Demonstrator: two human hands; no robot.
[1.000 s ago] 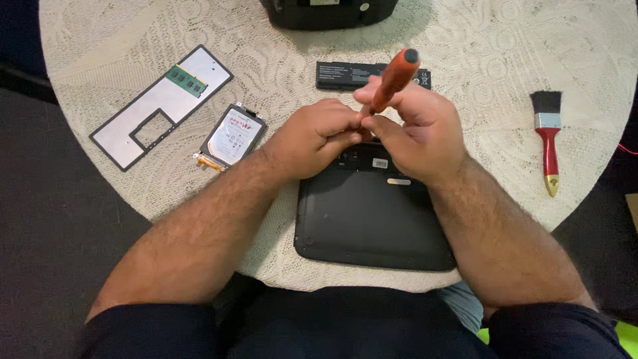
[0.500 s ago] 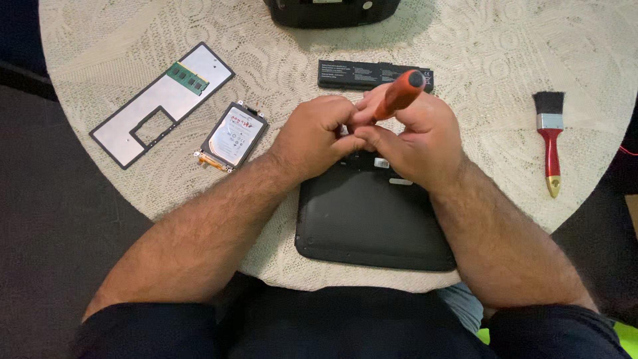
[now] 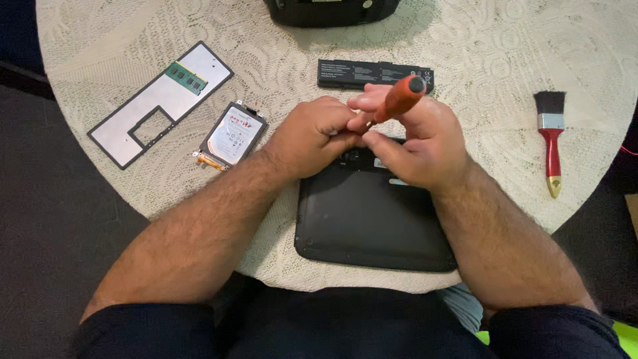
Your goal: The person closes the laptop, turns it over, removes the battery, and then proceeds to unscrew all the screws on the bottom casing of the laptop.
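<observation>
Fingers of right hand clamped on orange screwdriver; left hand fingers curled together beside it, over black laptop.

Orange-handled screwdriver stands tilted over upturned black laptop.

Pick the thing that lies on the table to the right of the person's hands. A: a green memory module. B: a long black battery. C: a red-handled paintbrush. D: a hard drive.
C: the red-handled paintbrush lies alone on the lace tablecloth to the right of the right hand, which grips the orange-handled screwdriver.
</observation>
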